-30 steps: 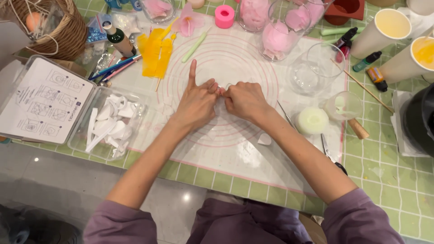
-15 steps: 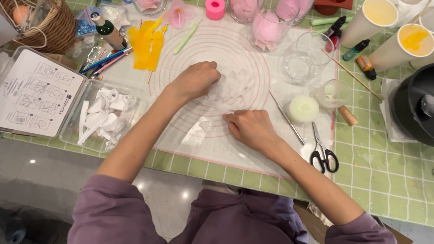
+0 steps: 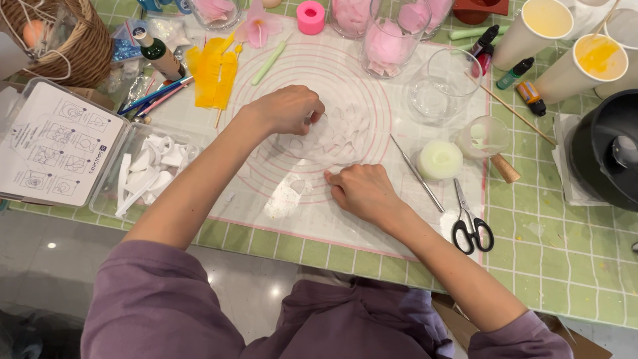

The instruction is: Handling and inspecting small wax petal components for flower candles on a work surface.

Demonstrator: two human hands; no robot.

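Note:
My left hand (image 3: 286, 110) is curled over the middle of the round-marked silicone mat (image 3: 372, 219). Its fingertips pinch the edge of a thin white translucent sheet (image 3: 339, 136) scored into petal shapes, which lies flat on the mat. My right hand (image 3: 362, 189) rests just below that sheet in a loose fist, knuckles down and fingertips against the mat, holding nothing I can see. A white powdery patch (image 3: 286, 196) lies on the mat to the left of my right hand.
Right of my right hand lie a metal needle tool (image 3: 417, 174), a white round candle (image 3: 438, 159), black-handled scissors (image 3: 472, 229) and a small glass cup (image 3: 484, 136). Glasses of pink petals (image 3: 392, 43) stand behind. A box of white cutters (image 3: 149, 173) sits left, a black pot (image 3: 608, 149) right.
My hands have parted. The left stays curled on the white sheet, and the right has drawn back toward me and closed into a fist below it.

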